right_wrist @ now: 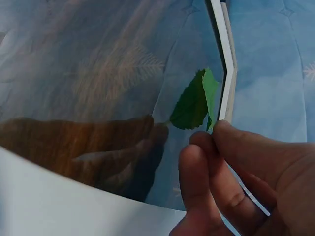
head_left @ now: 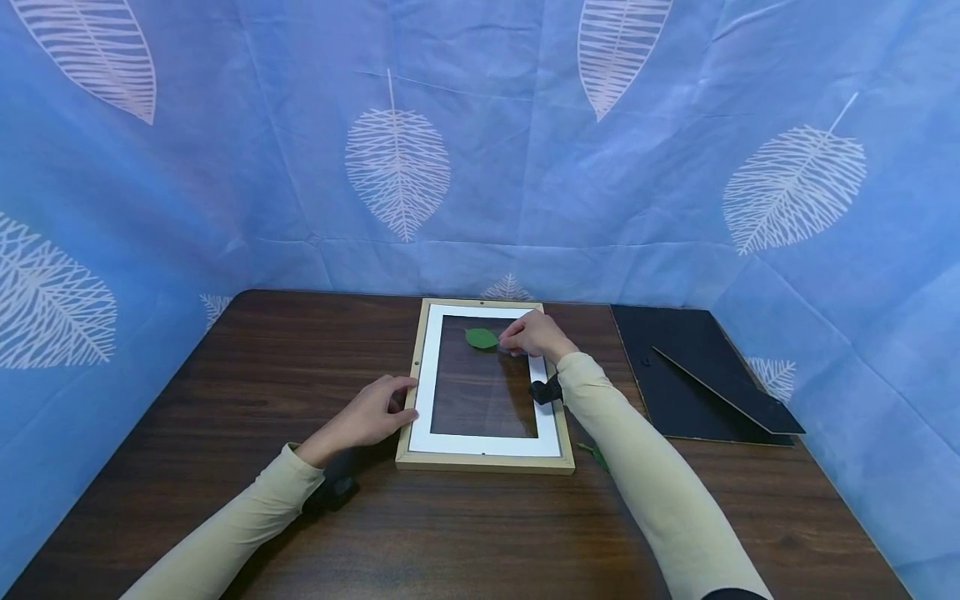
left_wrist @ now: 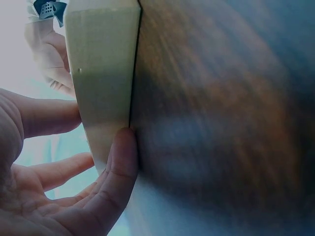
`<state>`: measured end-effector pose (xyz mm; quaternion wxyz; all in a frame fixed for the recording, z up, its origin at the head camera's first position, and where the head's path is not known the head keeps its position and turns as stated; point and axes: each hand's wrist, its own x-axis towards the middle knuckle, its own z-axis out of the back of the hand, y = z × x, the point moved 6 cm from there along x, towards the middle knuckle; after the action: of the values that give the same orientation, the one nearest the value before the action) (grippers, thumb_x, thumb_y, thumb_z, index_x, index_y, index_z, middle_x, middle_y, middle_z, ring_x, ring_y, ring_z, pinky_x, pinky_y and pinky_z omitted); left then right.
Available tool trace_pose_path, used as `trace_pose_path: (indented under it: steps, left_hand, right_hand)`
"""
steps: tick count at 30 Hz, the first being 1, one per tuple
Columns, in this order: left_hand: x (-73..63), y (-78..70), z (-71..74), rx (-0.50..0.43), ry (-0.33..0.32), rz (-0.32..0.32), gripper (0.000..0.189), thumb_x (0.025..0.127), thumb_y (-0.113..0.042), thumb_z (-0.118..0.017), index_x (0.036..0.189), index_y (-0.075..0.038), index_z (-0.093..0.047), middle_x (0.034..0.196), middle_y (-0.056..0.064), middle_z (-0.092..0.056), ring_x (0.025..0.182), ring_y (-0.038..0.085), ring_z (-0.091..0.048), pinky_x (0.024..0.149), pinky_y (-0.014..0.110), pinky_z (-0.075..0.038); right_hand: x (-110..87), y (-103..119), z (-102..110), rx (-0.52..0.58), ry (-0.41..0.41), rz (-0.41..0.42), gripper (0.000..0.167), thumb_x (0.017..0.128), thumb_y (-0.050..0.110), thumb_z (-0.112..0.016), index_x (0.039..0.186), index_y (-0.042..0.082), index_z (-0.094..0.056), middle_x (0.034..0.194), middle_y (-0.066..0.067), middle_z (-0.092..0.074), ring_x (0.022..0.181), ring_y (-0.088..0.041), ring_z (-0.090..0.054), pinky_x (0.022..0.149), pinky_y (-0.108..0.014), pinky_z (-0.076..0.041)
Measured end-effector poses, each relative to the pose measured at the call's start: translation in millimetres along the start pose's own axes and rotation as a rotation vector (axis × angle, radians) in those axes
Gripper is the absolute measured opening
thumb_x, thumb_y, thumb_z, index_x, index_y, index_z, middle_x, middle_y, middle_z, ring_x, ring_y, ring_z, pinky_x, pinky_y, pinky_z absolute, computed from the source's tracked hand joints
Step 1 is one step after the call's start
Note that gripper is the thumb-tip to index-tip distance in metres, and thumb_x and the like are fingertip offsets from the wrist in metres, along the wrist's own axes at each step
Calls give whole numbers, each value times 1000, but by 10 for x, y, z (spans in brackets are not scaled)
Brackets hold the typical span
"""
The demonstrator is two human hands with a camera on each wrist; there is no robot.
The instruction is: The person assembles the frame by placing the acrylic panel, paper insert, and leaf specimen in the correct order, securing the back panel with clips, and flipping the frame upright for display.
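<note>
A light wooden picture frame (head_left: 484, 463) with a white mat lies on the table, its clear pane showing the brown surface beneath. My left hand (head_left: 371, 412) holds the frame's left side, thumb and fingers against the edge; the left wrist view shows the fingers (left_wrist: 123, 157) on its wooden side. Over the upper part of the pane, my right hand (head_left: 536, 335) pinches a green leaf (head_left: 481, 338) by its stalk end between thumb and fingertips. The right wrist view shows the leaf (right_wrist: 189, 105) close over the pane, which mirrors leaf and hand.
Right of the frame lies a black backing board (head_left: 675, 392) with a smaller black flap (head_left: 727, 387) angled up from it. Another bit of green leaf (head_left: 595, 454) lies beside the frame, partly under the right sleeve. A blue leaf-print cloth (head_left: 480, 167) hangs behind the wooden table (head_left: 300, 350).
</note>
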<state>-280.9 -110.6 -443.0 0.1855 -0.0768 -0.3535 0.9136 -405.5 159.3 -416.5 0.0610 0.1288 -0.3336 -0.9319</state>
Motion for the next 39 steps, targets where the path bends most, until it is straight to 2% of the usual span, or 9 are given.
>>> trace_pose_path:
  steps: [10,20,28,39]
  left_hand:
    - [-5,-11,1,-7,-4,4,51,97,-16,-70,142,1,-55,128,21,-60,94,25,-65,72,36,-55]
    - [-11,-20,9,-7,-7,-12,50,97,-15,-70,141,2,-55,127,21,-60,93,24,-65,70,35,-54]
    - [-4,-16,3,-9,-7,-12,50,97,-15,-70,141,1,-55,126,20,-60,91,23,-65,69,34,-53]
    - [8,-7,-7,1,-12,-20,50,97,-16,-70,141,1,-56,124,18,-61,91,22,-65,70,35,-54]
  right_hand:
    - [-19,-11,1,-56,8,-5,20,98,20,-71,113,10,-79,90,-6,-78,81,-16,-70,61,-26,-46]
    - [-43,74,-6,-44,-15,11,18,97,17,-71,110,7,-79,96,-10,-78,86,-21,-73,63,-27,-44]
    - [-26,68,11,-38,-31,5,15,97,15,-71,105,5,-79,96,-11,-78,83,-21,-73,70,-30,-51]
    - [28,58,-10,-63,-53,-23,14,97,15,-71,100,6,-81,84,-8,-78,75,-15,-70,64,-26,-51]
